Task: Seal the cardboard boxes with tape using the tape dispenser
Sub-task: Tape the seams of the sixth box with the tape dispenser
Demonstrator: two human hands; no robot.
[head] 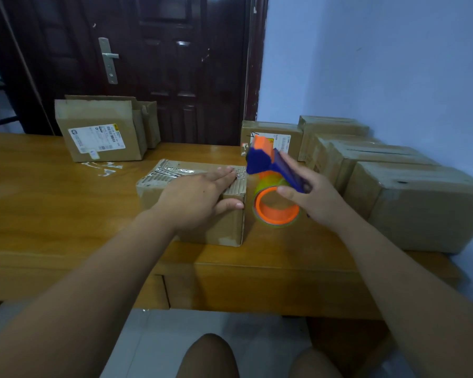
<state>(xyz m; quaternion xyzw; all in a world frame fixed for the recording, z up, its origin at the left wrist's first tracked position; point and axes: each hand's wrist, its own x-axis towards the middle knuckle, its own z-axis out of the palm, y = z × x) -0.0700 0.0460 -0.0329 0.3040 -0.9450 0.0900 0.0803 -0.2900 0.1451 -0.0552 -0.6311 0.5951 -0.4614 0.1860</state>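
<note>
Cardboard everywhere: a small brown box [231, 227] sits mid-surface, flaps down, its contents hidden, its top wrinkled with shiny clear tape over exposed corrugated ridges. The left grip [200, 197] lies flat on that lid, fingers straight, thumb hanging over the near right corner. It presses and grasps nothing. The right grip [316, 199] has fingers and thumb curled round the blue handle of the tape dispenser [266, 165]. The dispenser is up off the glossy wooden surface [66, 203], orange-tipped nose just beside the box's top right edge. Its tape roll [276, 211], a yellowish ring on an orange core, hangs right alongside the box's right wall. Far left, a labelled box [101, 132] stands tilted, with crumpled tape scraps [104, 168] in front. Along the right wall, a row of closed boxes [421, 208], contents out of sight.
</note>
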